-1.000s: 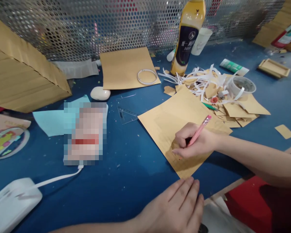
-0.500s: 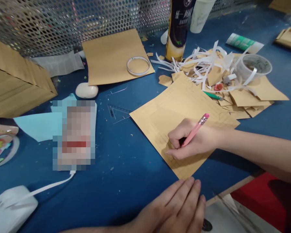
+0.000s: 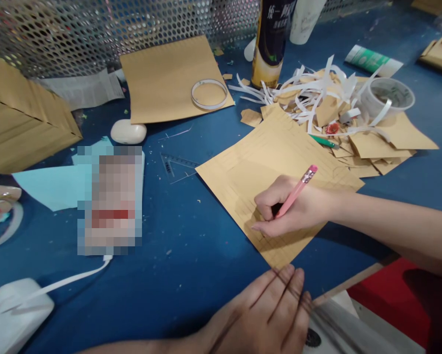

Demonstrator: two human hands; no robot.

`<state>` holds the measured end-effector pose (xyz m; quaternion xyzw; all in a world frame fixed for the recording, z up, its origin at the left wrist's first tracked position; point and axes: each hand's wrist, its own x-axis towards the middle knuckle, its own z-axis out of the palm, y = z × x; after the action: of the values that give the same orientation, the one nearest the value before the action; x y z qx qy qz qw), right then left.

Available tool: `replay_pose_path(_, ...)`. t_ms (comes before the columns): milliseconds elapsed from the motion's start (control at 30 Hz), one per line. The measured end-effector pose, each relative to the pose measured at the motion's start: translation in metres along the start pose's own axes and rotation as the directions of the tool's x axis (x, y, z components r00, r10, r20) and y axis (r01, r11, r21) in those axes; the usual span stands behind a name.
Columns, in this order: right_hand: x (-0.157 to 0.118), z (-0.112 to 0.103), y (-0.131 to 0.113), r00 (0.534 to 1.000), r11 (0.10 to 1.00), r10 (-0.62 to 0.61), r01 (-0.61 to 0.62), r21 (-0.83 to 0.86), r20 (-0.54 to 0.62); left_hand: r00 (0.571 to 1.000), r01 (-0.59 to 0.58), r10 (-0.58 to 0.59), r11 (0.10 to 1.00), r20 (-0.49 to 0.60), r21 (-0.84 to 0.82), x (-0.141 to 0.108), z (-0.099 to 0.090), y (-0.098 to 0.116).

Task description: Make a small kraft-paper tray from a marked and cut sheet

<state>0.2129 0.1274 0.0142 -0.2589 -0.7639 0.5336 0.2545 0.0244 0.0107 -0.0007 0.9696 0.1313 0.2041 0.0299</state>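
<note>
A sheet of brown paper (image 3: pixel 239 152) with faint pencil lines lies turned at an angle on the blue table (image 3: pixel 191 246). My right hand (image 3: pixel 291 204) rests on its lower right part, fingers wrapped round a pink pencil (image 3: pixel 297 191) whose eraser end points up; the tip is hidden behind the fingers. At the table's near edge, my left hand (image 3: pixel 265 307) lies flat with its fingers stretched out side by side, fingertips at the paper's nearest corner. It holds nothing. Dark strands, blurred, cross in front of it.
White strips (image 3: pixel 311 105) and brown scraps lie behind the paper, with a tape roll (image 3: pixel 401 105), a green pen (image 3: pixel 322 142) and a bottle (image 3: pixel 270 46). Clear triangle ruler (image 3: pixel 174 167), phone (image 3: pixel 113 201) and corded white block (image 3: pixel 17 309) are to the left. A metal mesh (image 3: pixel 162 24) stands behind.
The view has shifted slightly, so most things sit a little higher in the picture. Dark strands now cross my left hand. My right hand keeps its hold on the pencil.
</note>
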Motion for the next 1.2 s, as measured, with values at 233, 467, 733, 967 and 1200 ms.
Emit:
replay_pose_path(233,-0.0006,-0.0009,-0.0004,1.000,1.000,0.004,-0.004,-0.013,0.004,1.000,0.019,-0.018,1.000,0.024,-0.015,-0.0010,-0.0013,0.0026)
replay_pose_path(467,-0.0008,-0.0005,-0.0019,1.000,1.000,0.026,-0.026,0.006,0.006,0.998,-0.032,0.031,0.999,0.052,0.013,-0.0021,-0.0029,0.0009)
replay_pose_path(733,-0.0021,-0.0011,-0.0001,0.999,0.999,0.041,-0.041,0.029,0.010,0.998,-0.030,0.030,1.000,0.058,0.002,-0.0005,-0.0040,-0.0020)
replay_pose_path(967,-0.0023,-0.0012,-0.0003,0.996,0.997,0.076,-0.077,0.020,0.037,0.999,-0.018,0.019,1.000,0.050,-0.020,0.0008,-0.0042,-0.0030)
replay_pose_path(1200,-0.0018,-0.0021,-0.0006,0.998,0.999,0.051,-0.051,0.007,0.034,0.999,-0.006,0.007,1.000,0.037,-0.022,0.0035,-0.0065,-0.0023)
